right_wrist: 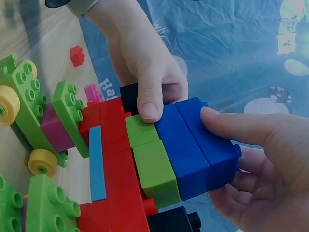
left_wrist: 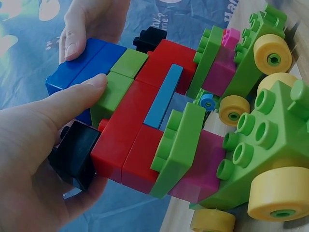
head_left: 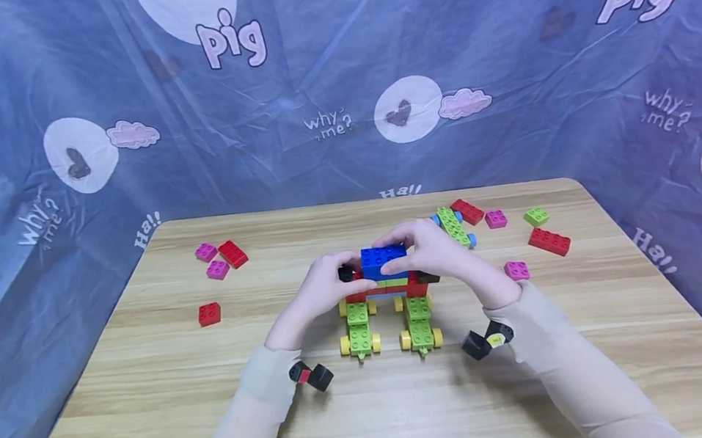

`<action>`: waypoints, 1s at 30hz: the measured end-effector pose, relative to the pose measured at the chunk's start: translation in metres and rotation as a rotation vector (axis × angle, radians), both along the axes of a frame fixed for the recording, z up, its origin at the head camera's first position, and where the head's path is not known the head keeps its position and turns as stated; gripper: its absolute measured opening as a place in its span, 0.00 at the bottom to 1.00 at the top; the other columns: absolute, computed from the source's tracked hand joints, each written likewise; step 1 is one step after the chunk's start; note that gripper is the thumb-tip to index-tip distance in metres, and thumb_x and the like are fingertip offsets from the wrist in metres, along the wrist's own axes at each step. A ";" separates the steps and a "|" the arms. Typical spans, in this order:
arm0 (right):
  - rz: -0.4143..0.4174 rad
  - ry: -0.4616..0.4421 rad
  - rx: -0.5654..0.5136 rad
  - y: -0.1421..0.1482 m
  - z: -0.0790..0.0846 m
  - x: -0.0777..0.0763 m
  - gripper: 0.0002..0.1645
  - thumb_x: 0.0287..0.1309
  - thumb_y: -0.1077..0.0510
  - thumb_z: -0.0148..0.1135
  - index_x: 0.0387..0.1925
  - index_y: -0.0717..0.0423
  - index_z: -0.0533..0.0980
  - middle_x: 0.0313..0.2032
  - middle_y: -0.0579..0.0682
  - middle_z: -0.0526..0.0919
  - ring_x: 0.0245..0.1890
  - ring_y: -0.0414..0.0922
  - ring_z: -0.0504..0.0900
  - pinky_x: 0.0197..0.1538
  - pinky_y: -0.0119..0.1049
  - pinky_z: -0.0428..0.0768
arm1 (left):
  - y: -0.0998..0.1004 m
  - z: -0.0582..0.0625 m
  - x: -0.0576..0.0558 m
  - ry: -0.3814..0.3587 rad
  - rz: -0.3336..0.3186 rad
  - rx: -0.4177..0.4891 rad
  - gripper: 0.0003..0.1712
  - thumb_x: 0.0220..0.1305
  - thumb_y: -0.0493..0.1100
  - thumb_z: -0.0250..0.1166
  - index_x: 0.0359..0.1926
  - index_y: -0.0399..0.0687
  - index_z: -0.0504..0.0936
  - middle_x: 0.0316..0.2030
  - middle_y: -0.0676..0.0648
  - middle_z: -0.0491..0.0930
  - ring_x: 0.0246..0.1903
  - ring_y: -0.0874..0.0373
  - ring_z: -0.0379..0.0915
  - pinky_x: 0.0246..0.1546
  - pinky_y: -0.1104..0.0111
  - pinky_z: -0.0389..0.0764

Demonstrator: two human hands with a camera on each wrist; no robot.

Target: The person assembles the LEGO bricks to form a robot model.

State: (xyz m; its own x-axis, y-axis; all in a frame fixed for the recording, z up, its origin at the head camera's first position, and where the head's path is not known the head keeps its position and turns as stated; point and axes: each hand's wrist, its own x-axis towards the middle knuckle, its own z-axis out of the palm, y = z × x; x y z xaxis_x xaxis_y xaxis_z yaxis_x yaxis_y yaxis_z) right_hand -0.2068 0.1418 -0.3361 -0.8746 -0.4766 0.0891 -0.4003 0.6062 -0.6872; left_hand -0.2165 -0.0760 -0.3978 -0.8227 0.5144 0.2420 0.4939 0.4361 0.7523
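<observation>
A toy-brick build stands on wheeled lime-green bases with yellow wheels. Its body has red bricks, lime-green bricks above them, and black bricks at both ends. Two stacked layers of blue brick top it. My right hand pinches the upper blue brick, thumb on the near side and fingers round the far side. My left hand grips the build's left end, its thumb along a lime-green brick and its fingers behind, partly hidden by the black brick.
Loose red bricks and pink bricks lie on the left of the wooden table. At the right are a wheeled green base with blue wheels, a long red brick and several small bricks. A blue printed cloth hangs behind.
</observation>
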 end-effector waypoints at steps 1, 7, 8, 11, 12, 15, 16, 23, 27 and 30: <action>-0.002 -0.007 0.000 0.000 0.000 0.000 0.25 0.50 0.54 0.74 0.49 0.61 0.81 0.45 0.57 0.86 0.39 0.47 0.84 0.42 0.39 0.82 | 0.000 0.000 0.000 0.002 -0.002 0.000 0.20 0.53 0.48 0.73 0.45 0.45 0.84 0.36 0.51 0.84 0.38 0.60 0.77 0.44 0.66 0.77; -0.004 -0.023 0.008 -0.001 0.001 0.000 0.24 0.51 0.54 0.73 0.50 0.60 0.81 0.46 0.56 0.85 0.38 0.46 0.84 0.41 0.39 0.82 | 0.000 0.001 0.000 -0.004 0.002 0.003 0.20 0.52 0.46 0.74 0.45 0.43 0.84 0.37 0.50 0.84 0.39 0.59 0.78 0.46 0.65 0.77; -0.006 -0.026 0.010 -0.001 0.001 0.000 0.24 0.51 0.54 0.73 0.50 0.60 0.81 0.46 0.56 0.85 0.38 0.46 0.84 0.41 0.39 0.82 | 0.000 0.000 0.000 -0.006 0.002 0.003 0.20 0.52 0.46 0.74 0.45 0.43 0.84 0.37 0.49 0.84 0.39 0.59 0.78 0.46 0.66 0.77; -0.015 -0.033 0.022 -0.001 0.001 0.000 0.24 0.51 0.54 0.72 0.50 0.59 0.81 0.46 0.56 0.85 0.38 0.46 0.83 0.41 0.38 0.82 | 0.000 0.001 0.000 -0.011 -0.003 0.004 0.20 0.52 0.46 0.74 0.46 0.43 0.83 0.37 0.49 0.84 0.39 0.59 0.78 0.45 0.66 0.78; -0.017 -0.036 0.024 -0.001 0.002 0.000 0.24 0.51 0.54 0.72 0.50 0.59 0.81 0.46 0.56 0.85 0.37 0.46 0.83 0.41 0.38 0.82 | 0.000 0.001 0.000 -0.010 -0.004 0.004 0.20 0.53 0.46 0.74 0.45 0.43 0.83 0.37 0.49 0.84 0.39 0.59 0.78 0.44 0.66 0.78; -0.022 -0.039 0.030 0.000 0.001 0.000 0.24 0.52 0.53 0.72 0.50 0.59 0.81 0.46 0.56 0.85 0.37 0.45 0.82 0.40 0.37 0.81 | 0.001 0.002 0.000 -0.009 -0.009 0.005 0.20 0.53 0.46 0.74 0.45 0.43 0.84 0.37 0.49 0.84 0.38 0.59 0.78 0.44 0.66 0.78; -0.021 -0.037 0.031 0.000 0.002 0.000 0.25 0.52 0.53 0.72 0.50 0.60 0.81 0.46 0.56 0.85 0.37 0.45 0.82 0.40 0.37 0.81 | 0.001 0.002 0.000 -0.008 -0.010 0.004 0.20 0.53 0.46 0.74 0.46 0.43 0.83 0.37 0.49 0.84 0.39 0.59 0.78 0.44 0.66 0.78; -0.016 -0.023 0.031 0.000 0.003 0.002 0.25 0.52 0.53 0.72 0.50 0.61 0.81 0.46 0.57 0.85 0.38 0.46 0.83 0.41 0.39 0.82 | 0.001 0.001 -0.001 0.005 -0.017 -0.003 0.21 0.53 0.47 0.74 0.46 0.43 0.83 0.37 0.49 0.84 0.39 0.59 0.78 0.45 0.66 0.78; -0.019 -0.014 0.034 -0.001 0.003 0.002 0.25 0.51 0.53 0.73 0.50 0.60 0.81 0.46 0.57 0.85 0.39 0.47 0.83 0.42 0.39 0.82 | 0.001 0.001 -0.001 0.010 -0.015 0.001 0.20 0.52 0.46 0.74 0.45 0.43 0.83 0.36 0.49 0.84 0.38 0.58 0.78 0.44 0.66 0.78; -0.014 -0.004 0.030 -0.001 0.002 0.003 0.25 0.51 0.52 0.73 0.50 0.61 0.81 0.45 0.57 0.85 0.40 0.47 0.83 0.43 0.40 0.82 | 0.000 0.000 -0.002 0.014 -0.013 0.000 0.19 0.52 0.46 0.74 0.44 0.43 0.84 0.35 0.50 0.84 0.37 0.58 0.78 0.42 0.67 0.77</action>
State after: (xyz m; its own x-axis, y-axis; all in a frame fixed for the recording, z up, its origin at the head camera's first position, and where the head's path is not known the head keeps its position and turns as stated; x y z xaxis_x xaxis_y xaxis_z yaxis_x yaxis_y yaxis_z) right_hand -0.2043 0.1406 -0.3345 -0.8814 -0.4671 0.0711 -0.3890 0.6320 -0.6703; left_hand -0.2181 -0.0757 -0.3979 -0.8124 0.5250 0.2538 0.5102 0.4294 0.7452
